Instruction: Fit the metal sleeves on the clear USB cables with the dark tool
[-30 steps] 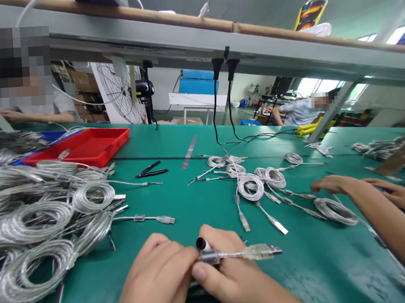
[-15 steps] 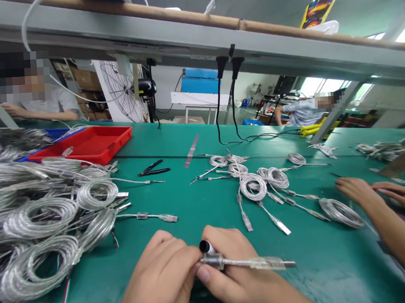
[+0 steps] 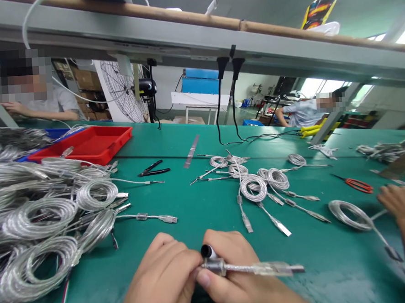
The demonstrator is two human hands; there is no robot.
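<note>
My left hand (image 3: 158, 277) and my right hand (image 3: 244, 277) meet low in the view over the green mat (image 3: 199, 206). Between them lies a transparent USB cable (image 3: 254, 268), with a metal-looking ferrite section at my fingers and its plug pointing right. The black tip of a marker pen (image 3: 207, 251) pokes up behind my right fingers; the rest of the pen is hidden. My left fingers press on the cable. A co-worker's hand (image 3: 399, 203) sits at the right edge, near a coiled transparent cable (image 3: 348, 215).
Large coiled cables (image 3: 38, 212) are heaped at left, below a red tray (image 3: 86, 154). Black-handled pliers (image 3: 153, 169) and a metal ruler (image 3: 191, 151) lie farther out. Smaller coils (image 3: 252, 187) lie mid-mat, and red-handled scissors (image 3: 359, 186) lie at right.
My hands and the cable have shifted slightly, with the plug swinging right. The co-worker's hand has moved right, uncovering the red-handled scissors, and the nearby coil has moved right and down.
</note>
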